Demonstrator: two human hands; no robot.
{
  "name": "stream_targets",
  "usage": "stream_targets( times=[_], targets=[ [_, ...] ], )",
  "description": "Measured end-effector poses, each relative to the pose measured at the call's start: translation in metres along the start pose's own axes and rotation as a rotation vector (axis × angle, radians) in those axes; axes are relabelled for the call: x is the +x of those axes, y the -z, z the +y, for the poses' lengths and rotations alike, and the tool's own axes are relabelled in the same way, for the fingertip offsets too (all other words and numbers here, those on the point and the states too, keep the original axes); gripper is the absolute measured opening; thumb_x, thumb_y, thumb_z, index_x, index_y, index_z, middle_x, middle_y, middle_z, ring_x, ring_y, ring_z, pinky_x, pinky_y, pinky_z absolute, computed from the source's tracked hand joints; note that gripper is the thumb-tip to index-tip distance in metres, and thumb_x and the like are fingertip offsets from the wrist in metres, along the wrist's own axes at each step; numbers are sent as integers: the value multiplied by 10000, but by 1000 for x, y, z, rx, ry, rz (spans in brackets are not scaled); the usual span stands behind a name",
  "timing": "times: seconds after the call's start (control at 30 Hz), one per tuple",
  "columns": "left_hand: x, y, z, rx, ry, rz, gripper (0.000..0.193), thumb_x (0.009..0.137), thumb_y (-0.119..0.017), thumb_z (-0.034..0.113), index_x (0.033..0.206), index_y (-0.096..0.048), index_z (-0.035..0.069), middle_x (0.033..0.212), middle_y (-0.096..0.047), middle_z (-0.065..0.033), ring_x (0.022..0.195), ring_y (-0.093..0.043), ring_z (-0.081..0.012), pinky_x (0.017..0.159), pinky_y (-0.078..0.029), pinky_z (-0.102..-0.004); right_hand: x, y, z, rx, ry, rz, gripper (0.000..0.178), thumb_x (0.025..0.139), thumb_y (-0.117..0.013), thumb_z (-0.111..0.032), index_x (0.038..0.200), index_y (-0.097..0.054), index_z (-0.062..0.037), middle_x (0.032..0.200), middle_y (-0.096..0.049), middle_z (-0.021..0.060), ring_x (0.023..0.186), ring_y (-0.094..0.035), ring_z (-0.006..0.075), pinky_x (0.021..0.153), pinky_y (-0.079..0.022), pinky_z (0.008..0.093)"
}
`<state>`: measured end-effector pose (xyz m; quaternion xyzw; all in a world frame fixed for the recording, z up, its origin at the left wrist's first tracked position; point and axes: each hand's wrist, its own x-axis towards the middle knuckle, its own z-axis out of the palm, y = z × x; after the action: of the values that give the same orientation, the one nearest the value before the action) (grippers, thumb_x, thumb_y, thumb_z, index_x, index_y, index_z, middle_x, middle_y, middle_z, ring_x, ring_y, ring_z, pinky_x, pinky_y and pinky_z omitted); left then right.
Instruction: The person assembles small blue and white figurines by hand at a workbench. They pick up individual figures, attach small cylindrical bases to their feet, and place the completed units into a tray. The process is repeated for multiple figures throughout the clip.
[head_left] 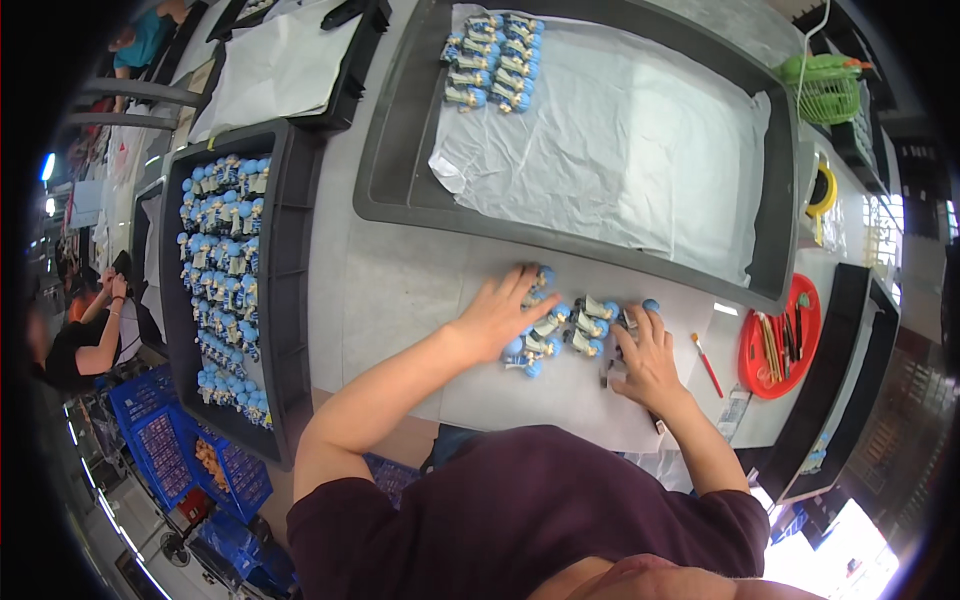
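Small figurines with blue heads and pale bodies lie in a loose group on the grey table in front of me. My left hand is at the group's left side, its fingers curled over a figurine whose blue head shows past the fingertips. On the group's right, the fingers of my right hand bend over another figurine, mostly hidden beneath them. Between the hands lie several loose figurines, on their sides and close together.
Beyond my hands is a large grey tray lined with white sheet, with rows of figurines at its far left. A deep grey crate of figurines stands left. At right are a red-handled brush, a red tool dish and yellow tape.
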<state>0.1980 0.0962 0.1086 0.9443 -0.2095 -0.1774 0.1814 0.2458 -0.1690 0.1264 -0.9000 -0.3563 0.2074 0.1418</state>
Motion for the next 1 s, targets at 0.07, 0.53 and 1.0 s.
stream_targets(
  times=[0.07,0.53,1.0],
  targets=[
    [-8,27,2,-6,-47,-46,777,575,-738,59,1279,-411,109,1319,-330,-213,1222,-326,-379,931,-386,-442,15,38,-13,187,83,53,546,560,-730,-60,1079,-560,-55,1247,-419,185,1134,-422,352,856,-404,412],
    [138,136,-210,327,365,118,906,592,-688,26,1379,-245,106,1334,-322,-189,1258,-298,-349,1045,-268,-432,354,40,-10,-100,313,478,714,624,-732,-211,1247,-409,-81,1266,-428,134,1153,-419,333,869,-444,460],
    [143,134,-204,299,538,46,749,627,-717,174,1287,-376,71,1268,-431,-178,1237,-352,-327,1020,-293,-438,380,34,-30,-71,94,305,777,530,-708,-150,1239,-411,-37,1063,-549,184,951,-544,307,859,-445,376]
  ],
)
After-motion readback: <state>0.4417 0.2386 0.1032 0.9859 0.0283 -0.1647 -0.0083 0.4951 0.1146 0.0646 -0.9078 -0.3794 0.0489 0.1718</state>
